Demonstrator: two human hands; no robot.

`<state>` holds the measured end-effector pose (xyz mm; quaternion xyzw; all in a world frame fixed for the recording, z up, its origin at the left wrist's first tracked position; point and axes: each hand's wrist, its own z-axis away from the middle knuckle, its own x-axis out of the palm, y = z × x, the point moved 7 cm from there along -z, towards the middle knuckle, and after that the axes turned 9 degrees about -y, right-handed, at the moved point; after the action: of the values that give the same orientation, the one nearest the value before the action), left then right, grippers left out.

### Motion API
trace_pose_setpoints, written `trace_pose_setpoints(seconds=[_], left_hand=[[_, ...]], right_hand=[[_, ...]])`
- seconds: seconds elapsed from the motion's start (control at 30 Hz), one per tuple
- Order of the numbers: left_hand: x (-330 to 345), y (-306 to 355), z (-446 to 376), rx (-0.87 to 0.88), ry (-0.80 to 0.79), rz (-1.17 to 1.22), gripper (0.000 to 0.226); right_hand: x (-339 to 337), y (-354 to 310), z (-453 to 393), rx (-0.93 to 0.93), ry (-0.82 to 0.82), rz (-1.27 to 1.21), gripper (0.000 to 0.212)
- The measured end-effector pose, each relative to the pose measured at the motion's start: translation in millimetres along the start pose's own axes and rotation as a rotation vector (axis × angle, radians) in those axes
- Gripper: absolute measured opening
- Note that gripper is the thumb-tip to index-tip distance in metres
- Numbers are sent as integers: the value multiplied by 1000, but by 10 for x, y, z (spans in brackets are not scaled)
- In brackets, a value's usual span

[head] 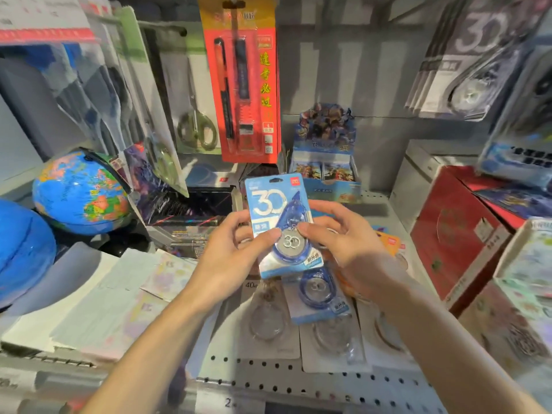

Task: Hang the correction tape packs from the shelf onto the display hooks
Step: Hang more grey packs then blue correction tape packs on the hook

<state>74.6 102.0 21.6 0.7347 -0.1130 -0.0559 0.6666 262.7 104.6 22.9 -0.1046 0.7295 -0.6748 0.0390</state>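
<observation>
A blue correction tape pack (276, 204) marked "30" is held upright above the shelf between both hands. My left hand (236, 252) grips its left edge, thumb on the front. My right hand (337, 234) pinches its right side, thumb on the round reel. Below it another blue pack (321, 297) lies on the perforated shelf (298, 380), on top of several clear-blister packs (268, 321). More grey "30" correction tape packs (466, 64) hang at the upper right.
A red pen pack (242, 85) and a scissors pack (194, 115) hang straight ahead. A globe (80, 192) stands at the left, paper pads (89, 297) below it. A card display box (325, 162) sits at the back, a red box (460, 228) at the right.
</observation>
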Motion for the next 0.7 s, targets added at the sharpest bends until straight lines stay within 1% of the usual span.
trace_pose_setpoints(seconds=[0.07,0.17,0.2,0.27,0.3,0.33,0.43,0.5,0.53,0.6,0.67,0.7], left_hand=[[-5,-17,-2,6,12,48,34],[-79,-8,25,39,31,21,34],[-126,2,39,51,39,4,35],[-234,29,70,70,54,-39,34],[-281,45,86,78,55,-76,34],[-319,55,100,84,52,-114,34],[-392,55,139,85,43,-170,37],[-411,42,155,83,36,-185,38],[-415,35,159,82,32,-191,39],[-424,19,166,77,26,-192,39],[-446,12,177,75,23,-194,39],[-465,10,186,75,25,-193,39]], right_hand=[[13,18,6,4,-17,6,31],[-19,29,30,20,-26,26,27],[-74,16,38,20,1,101,25],[-212,-13,66,42,55,372,15],[-280,-4,83,79,75,526,7],[-333,27,104,134,86,664,7],[-386,189,161,294,54,977,49],[-300,204,203,275,34,1121,64],[-240,199,217,239,17,1169,68],[-146,208,244,217,-11,1226,68],[-104,233,257,256,-9,1219,64],[-94,244,253,274,-5,1199,58]])
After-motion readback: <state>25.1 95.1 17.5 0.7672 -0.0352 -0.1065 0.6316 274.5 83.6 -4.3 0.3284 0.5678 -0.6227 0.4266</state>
